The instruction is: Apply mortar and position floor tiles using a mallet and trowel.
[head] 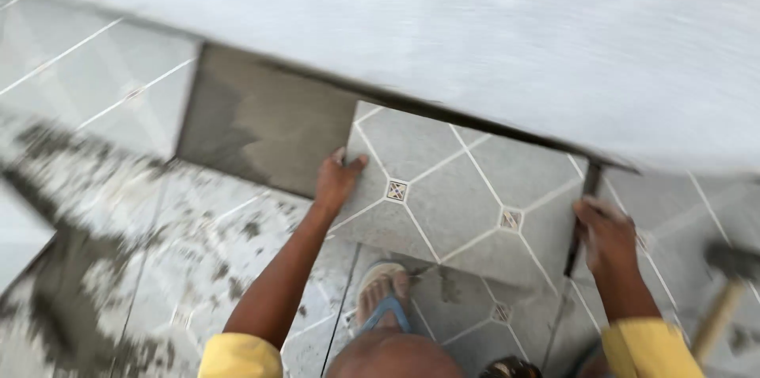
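A grey floor tile [459, 188] with a white diamond pattern and small decorated squares is tilted up off the floor, its far edge near the wall. My left hand [338, 180] grips its left edge, thumb on top. My right hand [606, 229] holds its right edge, beside the dark gap between this tile and the laid one. Left of the tile lies a bare patch of grey mortar [261, 129] in the floor.
A pale plastered wall [475, 30] runs across the top. Laid tiles smeared with mortar [158, 267] cover the left floor. A hammer [724, 291] lies at the right. My sandalled foot [382, 291] stands under the tile's near edge.
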